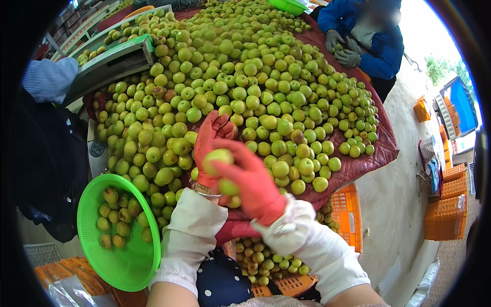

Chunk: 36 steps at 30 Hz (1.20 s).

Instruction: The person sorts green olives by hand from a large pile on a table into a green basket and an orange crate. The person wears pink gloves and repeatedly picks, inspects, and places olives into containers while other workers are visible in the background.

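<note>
My right hand [253, 180], in a red glove and blurred, has a green fruit [218, 159] between its thumb and fingers. Just under that hand shows a second green fruit [228, 187]; what bears it I cannot tell. My left hand [207, 149], gloved in red too, is raised behind the right one with its fingers curled, and the right hand hides part of its palm. Both are above a broad heap of round green fruits [245, 92], some with brown patches, on a dark red quilted cover [356, 169].
A green plastic colander [153, 245] at left holds several browned fruits. Orange crates [347, 215] with fruit stand below the table edge. A sorting chute [111, 73] juts in at upper left. A person in blue [383, 57] handles fruit at upper right; another person's sleeve [50, 80] is at left.
</note>
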{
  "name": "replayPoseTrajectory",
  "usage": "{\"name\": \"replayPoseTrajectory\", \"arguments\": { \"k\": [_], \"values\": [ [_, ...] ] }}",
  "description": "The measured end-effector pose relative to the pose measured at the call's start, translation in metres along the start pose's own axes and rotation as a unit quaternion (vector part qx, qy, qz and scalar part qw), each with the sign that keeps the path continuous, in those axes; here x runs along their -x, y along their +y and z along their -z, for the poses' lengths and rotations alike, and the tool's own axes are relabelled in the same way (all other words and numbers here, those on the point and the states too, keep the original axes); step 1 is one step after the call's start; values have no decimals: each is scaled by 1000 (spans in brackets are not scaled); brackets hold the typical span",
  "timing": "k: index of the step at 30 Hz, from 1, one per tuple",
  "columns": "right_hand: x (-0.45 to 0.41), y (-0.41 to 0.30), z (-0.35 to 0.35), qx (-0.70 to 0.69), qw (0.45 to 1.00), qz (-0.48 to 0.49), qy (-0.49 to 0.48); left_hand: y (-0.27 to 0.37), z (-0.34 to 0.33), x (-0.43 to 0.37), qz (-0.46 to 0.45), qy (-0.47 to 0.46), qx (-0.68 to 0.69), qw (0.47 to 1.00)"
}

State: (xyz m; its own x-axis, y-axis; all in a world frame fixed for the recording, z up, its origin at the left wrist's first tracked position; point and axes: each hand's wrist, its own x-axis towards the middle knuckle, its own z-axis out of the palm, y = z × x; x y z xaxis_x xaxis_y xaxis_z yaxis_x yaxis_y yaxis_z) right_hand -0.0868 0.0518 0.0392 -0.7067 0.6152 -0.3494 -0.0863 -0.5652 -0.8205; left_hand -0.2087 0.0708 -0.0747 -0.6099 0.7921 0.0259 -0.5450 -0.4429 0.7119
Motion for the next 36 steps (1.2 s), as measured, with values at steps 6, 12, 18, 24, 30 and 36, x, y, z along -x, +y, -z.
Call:
{"name": "replayPoseTrajectory", "arguments": {
  "k": [6,12,18,24,30,36],
  "values": [
    [16,48,-112,6,951,-15,-310,-2,-3,2,25,29,6,999],
    [-6,33,-68,297,892,245,-236,-11,4,1,31,85,-10,996],
    [-71,-21,84,576,667,466,78,-7,6,3,-85,93,-112,986],
    [-111,-71,269,644,585,380,315,-30,13,-19,-189,76,-276,939],
    [-111,-51,241,626,686,342,143,-19,17,-23,-2,20,-227,974],
    [-53,-44,184,630,695,328,-112,-6,1,-8,66,-102,-252,960]
  ]
}}
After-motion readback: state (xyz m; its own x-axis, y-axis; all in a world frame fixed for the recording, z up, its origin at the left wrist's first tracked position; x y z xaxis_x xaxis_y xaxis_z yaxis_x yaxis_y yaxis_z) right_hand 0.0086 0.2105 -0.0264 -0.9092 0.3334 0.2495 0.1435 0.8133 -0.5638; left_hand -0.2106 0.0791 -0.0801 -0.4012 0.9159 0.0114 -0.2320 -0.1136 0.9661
